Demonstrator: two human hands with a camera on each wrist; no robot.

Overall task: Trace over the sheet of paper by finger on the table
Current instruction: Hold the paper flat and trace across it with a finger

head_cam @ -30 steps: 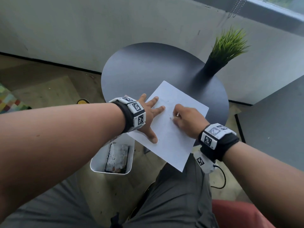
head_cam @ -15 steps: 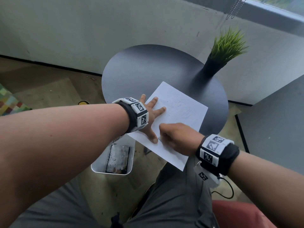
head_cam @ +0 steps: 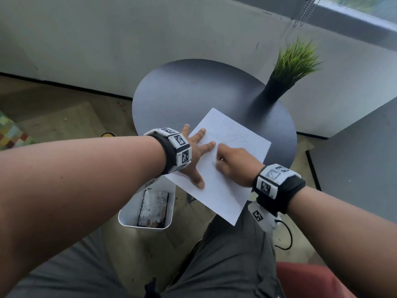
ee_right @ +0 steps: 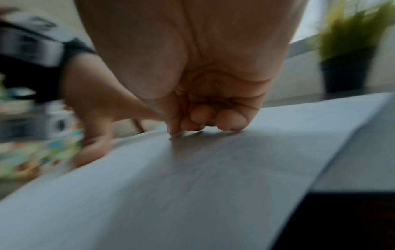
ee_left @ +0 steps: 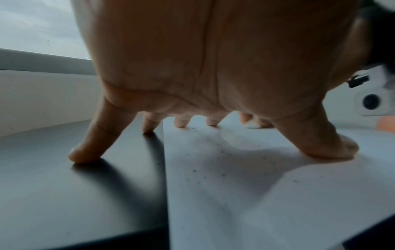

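A white sheet of paper [head_cam: 236,134] lies on the round dark table [head_cam: 193,93], its near corner hanging past the table's edge. My left hand [head_cam: 196,152] is spread flat on the sheet's left edge. In the left wrist view the left hand's fingertips [ee_left: 342,148] press on the paper [ee_left: 235,186] and partly on the bare table [ee_left: 64,194]. My right hand [head_cam: 236,164] sits on the middle of the sheet, close to the left index finger. In the right wrist view the right hand [ee_right: 192,67] has its fingers curled in, with one fingertip [ee_right: 174,131] touching the paper [ee_right: 192,186].
A green plant in a black pot [head_cam: 285,78] stands at the table's far right edge. A white bin [head_cam: 150,205] sits on the floor below the table's left side. A grey cabinet top [head_cam: 365,164] is at the right. My legs are under the sheet's near corner.
My right hand slid from the sheet's middle right toward me and to the left, then back up toward the left index finger. The left hand and the paper stayed put.
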